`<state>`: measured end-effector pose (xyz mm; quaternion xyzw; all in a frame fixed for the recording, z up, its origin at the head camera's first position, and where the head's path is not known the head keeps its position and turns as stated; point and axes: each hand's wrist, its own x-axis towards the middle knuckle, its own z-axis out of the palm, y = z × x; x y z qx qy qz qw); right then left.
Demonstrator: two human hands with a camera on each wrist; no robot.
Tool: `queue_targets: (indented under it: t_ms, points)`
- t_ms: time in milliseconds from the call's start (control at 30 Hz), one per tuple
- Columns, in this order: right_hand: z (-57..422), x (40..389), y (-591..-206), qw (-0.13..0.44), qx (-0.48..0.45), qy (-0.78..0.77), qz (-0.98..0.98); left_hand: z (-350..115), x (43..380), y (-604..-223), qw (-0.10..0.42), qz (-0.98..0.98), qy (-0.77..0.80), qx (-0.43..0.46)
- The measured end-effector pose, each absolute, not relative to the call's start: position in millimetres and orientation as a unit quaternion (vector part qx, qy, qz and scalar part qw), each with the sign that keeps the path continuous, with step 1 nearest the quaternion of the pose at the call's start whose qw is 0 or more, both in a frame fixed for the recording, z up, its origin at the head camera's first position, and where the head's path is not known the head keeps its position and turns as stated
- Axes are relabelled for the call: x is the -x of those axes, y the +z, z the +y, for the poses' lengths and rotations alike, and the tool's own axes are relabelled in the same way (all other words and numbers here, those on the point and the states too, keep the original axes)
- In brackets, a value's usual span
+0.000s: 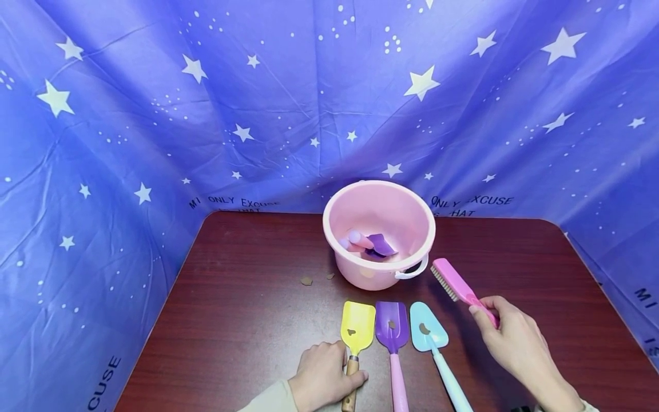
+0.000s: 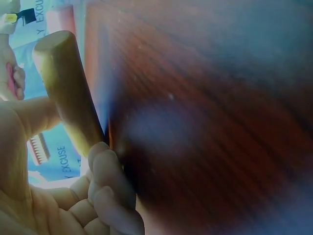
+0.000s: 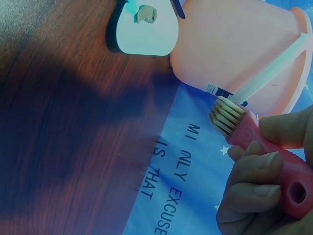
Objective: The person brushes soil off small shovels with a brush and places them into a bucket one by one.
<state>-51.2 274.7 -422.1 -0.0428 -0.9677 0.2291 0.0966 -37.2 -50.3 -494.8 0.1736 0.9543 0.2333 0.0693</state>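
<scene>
My right hand (image 1: 517, 343) grips the handle of a pink brush (image 1: 458, 283), its bristles facing down and left, held above the table right of the bucket. The left hand (image 1: 325, 375) holds the wooden handle (image 2: 73, 93) of a yellow toy shovel (image 1: 358, 325) between thumb and fingers. Beside it lie a purple shovel (image 1: 392, 337) with a pink handle and a light blue trowel (image 1: 428, 323). A small brown piece sits on each of the three blades.
A pink bucket (image 1: 378, 274) with a white handle stands at the back, holding a purple and pink tool (image 1: 381, 245). Two brown bits (image 1: 306, 281) lie on the dark wooden table (image 1: 247, 320) left of it. A blue star-patterned curtain (image 1: 288, 103) surrounds the table.
</scene>
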Motion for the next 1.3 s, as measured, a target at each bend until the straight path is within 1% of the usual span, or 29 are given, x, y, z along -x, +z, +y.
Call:
queue_targets:
  t_ms: [200, 533, 833, 1300]
  points:
    - [275, 50, -423, 0.105, 0.041, 0.230, -0.967, -47, 38, -496, 0.079, 0.953, 0.242, -0.162]
    - [275, 50, -424, 0.093, 0.045, 0.230, -0.968, -45, 41, -496, 0.071, 0.956, 0.243, -0.150]
    - [276, 50, -425, 0.090, 0.044, 0.233, -0.967, -48, 42, -496, 0.094, 0.954, 0.248, -0.138]
    - [276, 46, -428, 0.085, 0.051, 0.232, -0.968, -58, 39, -496, 0.086, 0.942, 0.291, -0.141]
